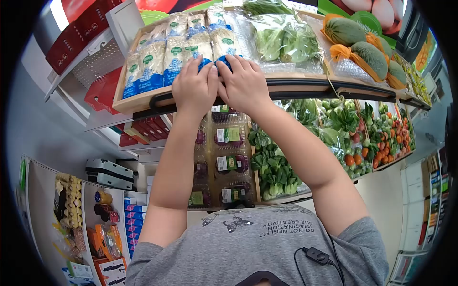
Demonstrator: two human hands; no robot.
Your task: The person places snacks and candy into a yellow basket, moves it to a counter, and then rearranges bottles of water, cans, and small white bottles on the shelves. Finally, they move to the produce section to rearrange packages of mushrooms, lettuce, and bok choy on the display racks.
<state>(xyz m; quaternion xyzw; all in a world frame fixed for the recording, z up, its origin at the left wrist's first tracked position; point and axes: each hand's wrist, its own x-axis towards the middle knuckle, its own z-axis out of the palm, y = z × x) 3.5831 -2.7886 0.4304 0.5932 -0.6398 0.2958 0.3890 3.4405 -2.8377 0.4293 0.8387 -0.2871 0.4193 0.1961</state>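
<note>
Blue-and-clear crinkled plastic packets (172,55) of pale contents in a shallow pale-wood tray (143,99), head view. Touching the nearest packets' blue ends with bare left hand (194,90) and bare right hand (244,86), fingers (234,63) slightly bent, close together; cannot tell whether gripping. Below, clear plastic boxes (228,136) of purple produce, partly hidden by forearms (174,157).

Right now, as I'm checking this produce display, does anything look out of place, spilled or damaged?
One small oddity: a thin pale strand dangles over the black rail near the orange-netted melons, looking like a stray loose end. The blue-bottomed packs by the left hand and right hand lie in rows; no spill or damage stands out.
</note>
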